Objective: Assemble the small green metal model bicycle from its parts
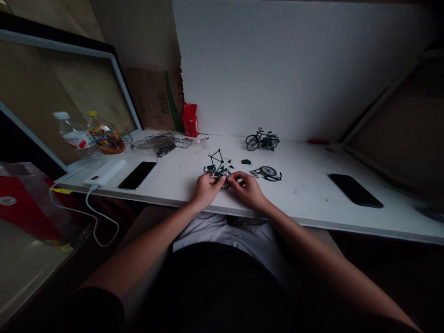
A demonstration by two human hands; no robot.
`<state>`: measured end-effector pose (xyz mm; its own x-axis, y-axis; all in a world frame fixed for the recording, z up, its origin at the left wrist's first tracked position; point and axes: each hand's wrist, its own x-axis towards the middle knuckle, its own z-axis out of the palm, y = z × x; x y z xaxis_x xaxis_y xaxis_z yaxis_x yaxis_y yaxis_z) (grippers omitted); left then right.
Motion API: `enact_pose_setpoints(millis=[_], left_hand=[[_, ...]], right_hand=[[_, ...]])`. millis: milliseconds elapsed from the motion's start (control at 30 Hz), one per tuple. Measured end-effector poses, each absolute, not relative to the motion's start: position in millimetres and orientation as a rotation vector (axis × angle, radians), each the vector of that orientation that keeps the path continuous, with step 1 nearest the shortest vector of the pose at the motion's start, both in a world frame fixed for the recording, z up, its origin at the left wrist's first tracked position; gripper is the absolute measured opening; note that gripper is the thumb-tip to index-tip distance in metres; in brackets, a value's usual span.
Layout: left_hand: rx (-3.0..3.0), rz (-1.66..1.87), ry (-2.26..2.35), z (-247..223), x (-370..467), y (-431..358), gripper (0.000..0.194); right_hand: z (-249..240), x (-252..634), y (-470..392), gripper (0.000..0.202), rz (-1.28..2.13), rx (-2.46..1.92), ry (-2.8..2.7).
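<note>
Near the table's front edge, my left hand (207,187) and my right hand (247,187) meet at a small dark wheel part (226,181), their fingers closed around it from both sides. Just behind them lie a thin dark bicycle frame (216,158) and several tiny pieces. To the right of my right hand rest a loose spoked wheel (268,171) and a curved dark fender piece (277,177). A small dark green piece (246,162) lies behind my right hand. Finer details between my fingertips are too small to tell.
Assembled miniature bicycles (262,140) stand at the back by the wall. A phone (138,175), a white power bank (105,173) and bottles (106,136) are on the left, with plastic-wrapped parts (157,143) and a red box (190,120) behind. Another dark phone (356,190) lies right.
</note>
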<state>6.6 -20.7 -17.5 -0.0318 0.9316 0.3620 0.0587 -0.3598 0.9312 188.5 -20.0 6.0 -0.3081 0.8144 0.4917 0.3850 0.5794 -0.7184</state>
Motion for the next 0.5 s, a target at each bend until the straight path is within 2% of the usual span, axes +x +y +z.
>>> enact_pose_setpoints(millis=[300,500], left_hand=[[1.450,1.504,1.110,-14,9,-22,0.036],[1.446,1.512,1.106,-15,9,-22,0.038]], right_hand=[[4,186,-30,0.023,0.214,-0.963,-1.972],[5,186,-31,0.016,0.228,-0.966,-1.983]])
